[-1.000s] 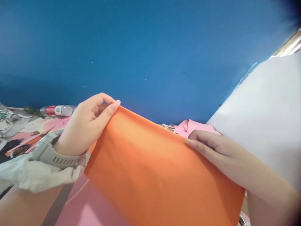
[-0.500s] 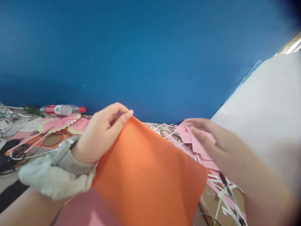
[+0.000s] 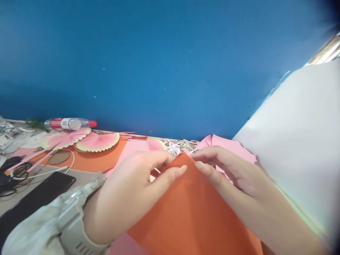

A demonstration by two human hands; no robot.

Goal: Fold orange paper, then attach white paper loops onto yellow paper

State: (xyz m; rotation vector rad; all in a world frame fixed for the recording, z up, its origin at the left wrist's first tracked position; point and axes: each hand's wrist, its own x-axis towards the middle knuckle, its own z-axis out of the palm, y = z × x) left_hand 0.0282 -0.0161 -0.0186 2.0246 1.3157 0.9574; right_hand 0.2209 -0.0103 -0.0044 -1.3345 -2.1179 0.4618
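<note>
An orange paper sheet (image 3: 196,216) rises to a point in the lower middle of the view. My left hand (image 3: 132,194), with a grey watch on its wrist, pinches the sheet's top corner from the left. My right hand (image 3: 233,173) pinches the same corner from the right, thumb in front and fingers behind. The two hands almost touch at the tip. Under the sheet lies pink paper (image 3: 124,246).
Pink pleated paper fans (image 3: 98,141) lie on an orange sheet (image 3: 90,161) at the left. A plastic bottle (image 3: 70,123) lies by the blue wall. A black phone (image 3: 37,198) and a white cable sit at lower left. Paper scraps (image 3: 177,145) and a white sheet (image 3: 300,141) are to the right.
The orange sheet was held wide by its two top corners; my right hand let go, then came back, and both hands now meet at one corner. My left hand moved right and down.
</note>
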